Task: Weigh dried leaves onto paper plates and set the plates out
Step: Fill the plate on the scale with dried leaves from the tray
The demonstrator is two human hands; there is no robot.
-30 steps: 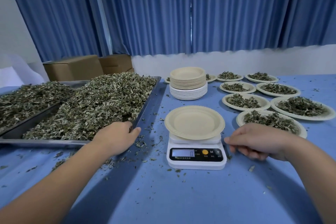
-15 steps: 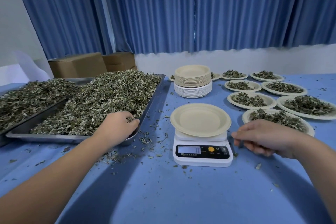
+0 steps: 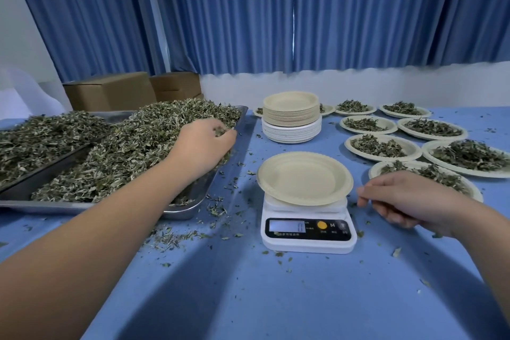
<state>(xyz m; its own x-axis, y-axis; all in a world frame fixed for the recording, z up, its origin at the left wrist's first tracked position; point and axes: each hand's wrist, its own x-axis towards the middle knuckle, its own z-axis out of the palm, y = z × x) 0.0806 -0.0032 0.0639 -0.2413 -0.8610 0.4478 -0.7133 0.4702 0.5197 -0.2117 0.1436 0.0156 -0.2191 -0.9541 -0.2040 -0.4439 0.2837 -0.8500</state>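
between hands, empty plate

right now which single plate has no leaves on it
The plate on the scale, in front of the plate stack. It is bare, while every plate laid out to the right holds a heap of dried leaves.
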